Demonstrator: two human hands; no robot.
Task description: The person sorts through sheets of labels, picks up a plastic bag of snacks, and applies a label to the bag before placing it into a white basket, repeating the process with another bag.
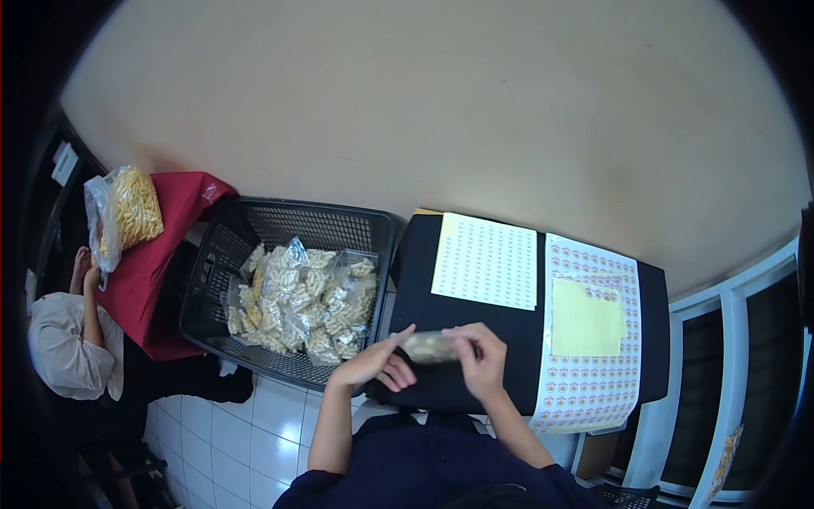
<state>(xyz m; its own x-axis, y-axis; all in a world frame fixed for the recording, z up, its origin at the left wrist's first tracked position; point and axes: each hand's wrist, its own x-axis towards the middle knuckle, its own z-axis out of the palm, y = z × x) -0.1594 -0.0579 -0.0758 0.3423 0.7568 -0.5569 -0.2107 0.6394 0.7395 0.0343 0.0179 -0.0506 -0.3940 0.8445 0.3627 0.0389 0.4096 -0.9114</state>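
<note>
A small clear packet of pale snacks (429,348), blurred by motion, is between my two hands above the black-covered table (509,339). My right hand (482,356) pinches its right end. Beside the packet's left end is my left hand (381,363), fingers apart, with the thumb near the packet's edge. To the left stands a black plastic basket (292,373) holding several clear bags of pale snacks (305,297). Right of my hands lie a white sheet of small printed labels (487,259) and a longer sheet of round stickers (585,390) with a yellow paper (585,318) on it.
At the far left another person (76,348) sits by a red-covered table (161,280), hands near a large bag of yellow snacks (136,212). A beige wall (424,110) rises behind the tables. White-framed glass panels (733,365) stand at the right.
</note>
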